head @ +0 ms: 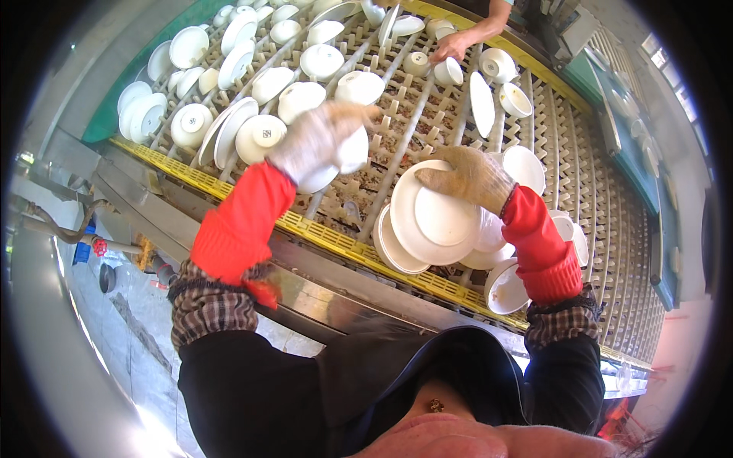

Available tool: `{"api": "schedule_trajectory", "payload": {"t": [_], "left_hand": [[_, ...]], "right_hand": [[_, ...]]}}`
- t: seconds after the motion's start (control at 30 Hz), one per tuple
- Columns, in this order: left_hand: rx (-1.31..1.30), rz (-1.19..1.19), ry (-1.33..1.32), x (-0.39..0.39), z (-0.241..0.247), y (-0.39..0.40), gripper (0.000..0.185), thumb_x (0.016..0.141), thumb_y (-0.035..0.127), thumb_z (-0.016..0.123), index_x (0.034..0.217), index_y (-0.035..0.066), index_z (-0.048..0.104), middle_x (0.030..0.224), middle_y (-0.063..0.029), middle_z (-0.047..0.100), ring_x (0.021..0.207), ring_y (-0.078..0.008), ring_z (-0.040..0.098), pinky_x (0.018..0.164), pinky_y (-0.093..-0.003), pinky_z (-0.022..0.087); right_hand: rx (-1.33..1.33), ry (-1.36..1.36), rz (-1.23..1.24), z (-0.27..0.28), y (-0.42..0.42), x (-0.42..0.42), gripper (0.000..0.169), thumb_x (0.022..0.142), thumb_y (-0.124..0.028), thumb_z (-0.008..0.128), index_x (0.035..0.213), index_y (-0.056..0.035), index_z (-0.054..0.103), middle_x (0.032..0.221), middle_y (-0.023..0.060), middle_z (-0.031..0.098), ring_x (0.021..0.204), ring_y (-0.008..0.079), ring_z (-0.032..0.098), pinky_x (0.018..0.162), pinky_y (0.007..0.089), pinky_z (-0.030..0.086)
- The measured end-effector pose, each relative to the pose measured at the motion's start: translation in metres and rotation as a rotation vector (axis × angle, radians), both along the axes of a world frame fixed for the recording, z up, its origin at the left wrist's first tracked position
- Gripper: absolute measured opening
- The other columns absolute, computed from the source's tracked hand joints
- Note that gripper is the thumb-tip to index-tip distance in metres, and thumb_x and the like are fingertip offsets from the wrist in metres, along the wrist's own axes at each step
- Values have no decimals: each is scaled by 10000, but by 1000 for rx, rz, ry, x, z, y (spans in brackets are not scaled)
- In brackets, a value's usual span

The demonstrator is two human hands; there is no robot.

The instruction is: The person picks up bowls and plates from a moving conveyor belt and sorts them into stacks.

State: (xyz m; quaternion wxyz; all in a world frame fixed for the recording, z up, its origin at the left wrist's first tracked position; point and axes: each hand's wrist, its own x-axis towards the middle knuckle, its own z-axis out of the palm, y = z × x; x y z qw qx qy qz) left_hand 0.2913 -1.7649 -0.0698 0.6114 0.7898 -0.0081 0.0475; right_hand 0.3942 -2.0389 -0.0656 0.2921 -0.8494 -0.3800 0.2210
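My right hand (472,176), in a tan work glove, grips a round white plate (438,214) by its far rim, thumb over the top face. Beneath and beside that plate lie a white dish (395,243) and other white crockery, partly hidden. My left hand (320,134), in a pale glove and blurred, is over a group of white bowls. Nearest to it are an upturned bowl with a printed mark (260,137) and a white bowl (354,151) under its fingers. Whether it holds anything cannot be made out.
The pegged conveyor belt (409,129) carries rows of dishes and has food scraps below. A yellow slotted edge strip (343,229) borders it. Across the belt, another person's hand (451,47) touches a small white cup (448,71). A soiled bowl (508,286) lies near my right sleeve.
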Motion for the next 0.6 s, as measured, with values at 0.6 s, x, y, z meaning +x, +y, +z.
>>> {"api": "schedule_trajectory", "payload": {"t": [0.6], "left_hand": [[1199, -585, -169, -32, 26, -80, 939, 614, 568, 821, 1287, -29, 553, 1136, -225, 617, 1054, -381, 617, 898, -425, 514]], "right_hand": [[677, 146, -398, 36, 25, 46, 492, 976, -317, 661, 1292, 55, 597, 1112, 91, 695, 942, 109, 675, 751, 225, 541]]}}
